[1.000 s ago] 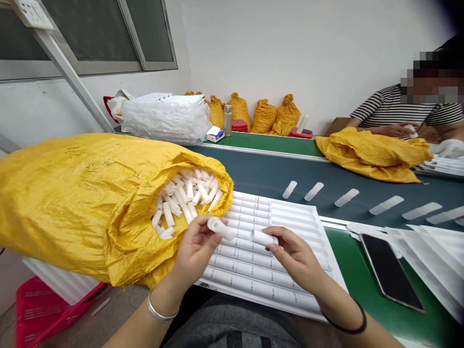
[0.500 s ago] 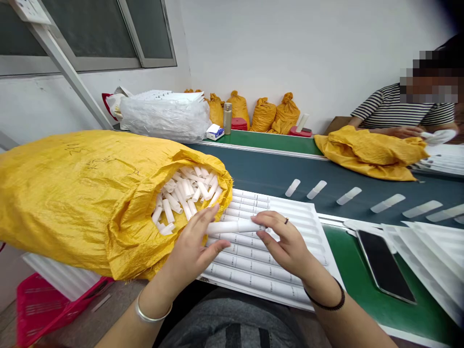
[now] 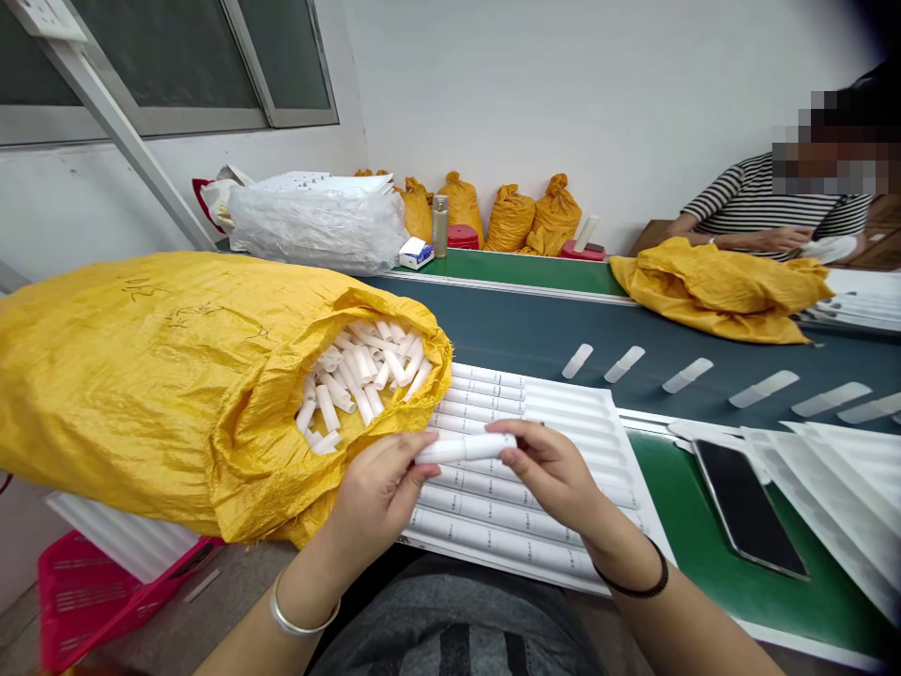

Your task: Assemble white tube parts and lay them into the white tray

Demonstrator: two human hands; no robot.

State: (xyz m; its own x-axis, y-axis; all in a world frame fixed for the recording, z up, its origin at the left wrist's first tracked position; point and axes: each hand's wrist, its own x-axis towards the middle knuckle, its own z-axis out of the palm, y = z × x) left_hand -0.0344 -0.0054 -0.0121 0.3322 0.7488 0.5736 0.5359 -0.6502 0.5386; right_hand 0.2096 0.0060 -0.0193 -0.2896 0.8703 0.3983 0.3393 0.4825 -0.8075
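A white plastic tube (image 3: 468, 447) lies level between my two hands, above a ribbed white tray (image 3: 584, 404). My left hand (image 3: 373, 488) has its thumb and fingers closed on the tube's left end. The right end is pinched by the thumb and fingertips of my right hand (image 3: 556, 469). Printed white tubes (image 3: 493, 537) lie side by side in the tray's grooves, partly hidden by my hands. Left of the tray, a large yellow woven sack (image 3: 175, 376) lies on its side, its mouth full of short white tubes (image 3: 358, 366).
A dark conveyor belt (image 3: 493, 319) runs behind the tray, carrying a row of translucent tubes (image 3: 686, 376). At right, a phone (image 3: 750, 507) rests near stacked trays (image 3: 837, 498). Across the belt, a person in a striped shirt (image 3: 760, 202) sits behind a folded yellow sack (image 3: 718, 291). A pink basket (image 3: 91, 601) stands lower left.
My left hand's fingers have closed from a spread pose onto the tube's left end. The tubes on the belt have shifted slightly right in view.
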